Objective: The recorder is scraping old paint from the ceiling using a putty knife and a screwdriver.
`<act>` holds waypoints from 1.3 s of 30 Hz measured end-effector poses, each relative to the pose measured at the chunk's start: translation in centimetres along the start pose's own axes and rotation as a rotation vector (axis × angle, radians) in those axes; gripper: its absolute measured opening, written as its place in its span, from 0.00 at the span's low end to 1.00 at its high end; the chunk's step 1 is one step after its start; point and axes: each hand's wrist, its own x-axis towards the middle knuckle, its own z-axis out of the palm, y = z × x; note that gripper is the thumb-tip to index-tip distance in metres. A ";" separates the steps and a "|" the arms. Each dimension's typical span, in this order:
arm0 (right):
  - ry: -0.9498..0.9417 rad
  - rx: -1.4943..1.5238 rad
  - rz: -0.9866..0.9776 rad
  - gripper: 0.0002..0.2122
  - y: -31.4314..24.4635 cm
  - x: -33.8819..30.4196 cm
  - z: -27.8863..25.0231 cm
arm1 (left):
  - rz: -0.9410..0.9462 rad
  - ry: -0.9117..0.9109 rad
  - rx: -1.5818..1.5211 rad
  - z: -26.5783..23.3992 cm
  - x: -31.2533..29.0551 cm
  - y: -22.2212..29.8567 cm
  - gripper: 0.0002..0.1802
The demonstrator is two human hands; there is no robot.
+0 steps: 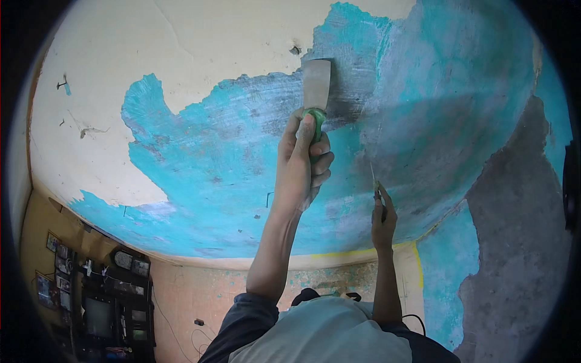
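My left hand [301,158] is closed round the green handle of a scraper [316,83], thumb along the handle. The wide metal blade points up and lies over the ragged border of cream paint [230,36] on the wall. Whether its edge touches the wall I cannot tell. Lower and to the right, my right hand [384,221] grips a thin-bladed tool [376,183] with a dark handle; its blade looks narrow, as if seen edge-on, and points up. Behind both hands spreads bare turquoise wall [224,163] with greyish scraped streaks.
A hole [295,50] and a nail [62,84] mark the cream paint. Grey bare plaster [514,199] shows at the right. A dark shelf unit [106,302] with a television and framed pictures stands at the lower left. A cable [172,323] hangs along the peach wall.
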 end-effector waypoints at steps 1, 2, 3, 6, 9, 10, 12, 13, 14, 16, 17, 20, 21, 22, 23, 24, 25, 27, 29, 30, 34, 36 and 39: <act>0.000 0.015 0.007 0.19 -0.1 0.0 0.2 | 0.006 -0.010 0.014 0.0 0.3 0.4 0.11; 0.000 0.029 0.015 0.19 -0.1 0.1 0.3 | 0.011 -0.021 0.027 0.0 0.5 0.7 0.11; 0.000 0.029 0.016 0.19 -0.2 0.1 0.3 | 0.010 -0.020 0.027 -0.1 0.5 0.7 0.11; 0.000 0.022 0.022 0.19 -0.4 0.1 0.1 | 0.014 0.000 0.041 -0.4 0.3 0.2 0.11; -0.011 0.026 0.043 0.19 -0.1 0.0 0.0 | -0.026 -0.032 -0.002 -0.5 0.0 -0.2 0.11; -0.007 0.033 0.044 0.19 0.0 0.0 0.1 | -0.003 -0.017 0.053 0.0 0.5 0.5 0.11; -0.006 0.038 0.046 0.19 -0.1 0.0 0.2 | 0.049 -0.036 0.106 0.9 1.5 1.6 0.11; 0.000 0.037 0.019 0.19 -0.3 0.1 0.3 | 0.048 -0.033 0.105 1.0 1.4 1.3 0.11; 0.006 0.036 -0.007 0.19 -0.5 0.1 0.2 | 0.053 -0.011 0.097 1.0 1.2 0.9 0.11; -0.003 0.010 0.019 0.19 -0.1 0.0 -0.1 | 0.024 -0.012 0.044 0.6 0.7 0.0 0.11; -0.014 -0.016 0.048 0.19 0.1 0.0 -0.2 | 0.027 -0.016 0.044 0.5 0.6 -0.2 0.11; -0.005 0.013 0.000 0.19 -0.5 0.3 0.1 | 0.013 0.012 -0.003 0.4 0.5 0.1 0.12; -0.007 0.013 0.000 0.19 -0.6 0.2 0.1 | 0.022 -0.020 -0.004 0.5 0.7 0.6 0.12; -0.008 0.017 0.008 0.19 -0.6 0.2 0.1 | 0.031 -0.051 -0.004 0.5 0.8 0.9 0.12; -0.010 0.021 0.016 0.20 -0.7 0.2 0.1 | 0.032 -0.048 -0.004 0.2 0.6 0.6 0.12; -0.009 0.021 0.016 0.20 -0.5 0.1 0.1 | 0.038 -0.021 -0.004 -0.1 0.3 0.1 0.12; -0.006 0.019 0.020 0.19 -0.2 0.1 0.1 | 0.044 0.006 -0.005 -0.3 0.2 -0.3 0.12; -0.006 0.019 0.024 0.19 -0.2 0.0 0.1 | 0.042 0.018 0.007 0.0 0.3 -0.1 0.11; -0.001 0.023 0.015 0.19 -0.4 0.1 0.1 | 0.041 0.033 0.018 0.0 0.5 0.2 0.11; -0.002 0.023 0.015 0.19 -0.4 0.1 0.1 | 0.049 -0.019 0.007 -0.1 0.7 0.3 0.11; 0.001 0.018 0.029 0.19 -0.3 0.1 0.1 | -0.023 0.023 -0.010 -0.5 -0.1 -1.4 0.10; 0.001 0.014 0.029 0.19 -0.2 0.1 0.1 | -0.009 0.009 -0.018 -0.5 0.3 -1.4 0.10; -0.011 0.000 0.030 0.19 -0.4 0.2 -0.1 | 0.012 -0.023 -0.011 -0.3 1.1 -0.7 0.10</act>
